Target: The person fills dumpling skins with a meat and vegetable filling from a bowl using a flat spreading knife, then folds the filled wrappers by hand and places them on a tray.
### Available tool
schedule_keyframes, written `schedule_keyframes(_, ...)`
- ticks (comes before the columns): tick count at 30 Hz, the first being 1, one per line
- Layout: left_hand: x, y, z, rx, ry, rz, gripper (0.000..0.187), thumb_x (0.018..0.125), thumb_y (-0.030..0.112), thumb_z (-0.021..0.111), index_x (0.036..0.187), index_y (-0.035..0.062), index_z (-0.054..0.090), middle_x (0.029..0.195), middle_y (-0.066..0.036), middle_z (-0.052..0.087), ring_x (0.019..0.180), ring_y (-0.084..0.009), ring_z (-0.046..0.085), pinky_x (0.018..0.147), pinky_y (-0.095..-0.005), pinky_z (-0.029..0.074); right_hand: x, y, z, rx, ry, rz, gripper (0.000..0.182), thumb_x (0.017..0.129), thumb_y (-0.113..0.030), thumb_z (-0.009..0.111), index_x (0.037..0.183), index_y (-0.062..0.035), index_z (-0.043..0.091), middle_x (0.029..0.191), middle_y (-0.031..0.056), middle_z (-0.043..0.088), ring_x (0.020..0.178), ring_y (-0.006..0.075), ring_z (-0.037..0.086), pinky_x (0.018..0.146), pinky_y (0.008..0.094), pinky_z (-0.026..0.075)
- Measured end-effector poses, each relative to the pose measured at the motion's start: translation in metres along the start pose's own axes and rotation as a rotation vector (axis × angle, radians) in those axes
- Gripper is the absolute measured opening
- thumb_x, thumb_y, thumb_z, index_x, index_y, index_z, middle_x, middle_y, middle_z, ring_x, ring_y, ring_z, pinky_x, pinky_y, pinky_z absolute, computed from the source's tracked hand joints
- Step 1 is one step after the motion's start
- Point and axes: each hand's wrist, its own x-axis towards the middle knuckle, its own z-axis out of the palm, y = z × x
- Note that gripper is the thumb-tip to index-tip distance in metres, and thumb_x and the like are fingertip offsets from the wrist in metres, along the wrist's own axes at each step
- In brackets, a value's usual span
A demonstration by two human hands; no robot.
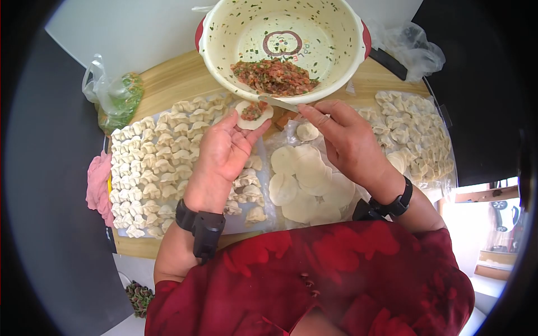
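Observation:
A round dumpling wrapper (245, 121) lies across the fingers of my left hand (225, 147), its thumb at the near edge. On the wrapper sits a small heap of meat filling (253, 111) with green flecks. My right hand (352, 142) grips a flat metal spreader (280, 104), whose tip reaches over the wrapper's far edge. Just beyond both hands stands a large white basin (218, 67) with more of the minced filling (274, 77) gathered at its near side. Below my right hand, flat wrappers (305, 185) overlap in a loose pile.
Rows of folded dumplings (159, 162) fill a board on the left; another batch of dumplings (414, 134) covers the right side. A plastic bag of greens (124, 101) stands at the back left, near a pink cloth (99, 182). A clear bag (414, 53) lies back right.

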Motion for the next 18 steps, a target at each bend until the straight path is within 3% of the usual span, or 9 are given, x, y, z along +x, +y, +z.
schedule_keyframes(4,0.0,-0.005,0.002,-0.002,-0.007,-0.018,0.037,0.104,0.013,0.034,0.134,-0.0081,0.035,0.136,-0.021,0.048,0.127,-0.0314,0.049,0.112,-0.0489,0.039,-0.009,-0.006,0.005,0.008,-0.054,0.097,0.052,0.075,0.009,0.055,0.126,-0.0028,0.057,0.106,0.0129,0.057,0.096,0.031,0.059,0.079,0.0379,0.052)
schedule_keyframes(11,0.001,-0.006,0.005,-0.015,0.001,0.001,0.037,0.104,0.011,0.032,0.135,-0.0081,0.034,0.136,-0.02,0.048,0.127,-0.0312,0.049,0.112,-0.0496,0.039,-0.014,0.002,0.023,0.058,-0.048,0.034,0.054,0.075,0.01,0.053,0.127,-0.0044,0.056,0.107,0.0126,0.056,0.095,0.0306,0.06,0.077,0.0377,0.053)
schedule_keyframes(18,-0.002,-0.001,0.004,-0.002,0.027,-0.009,0.037,0.104,0.012,0.032,0.135,-0.0086,0.034,0.137,-0.02,0.047,0.127,-0.0314,0.048,0.111,-0.0492,0.041,0.027,0.006,-0.019,0.064,0.0,0.065,0.041,0.076,0.005,0.056,0.116,-0.0037,0.063,0.094,0.015,0.06,0.089,0.0345,0.061,0.077,0.0403,0.052)
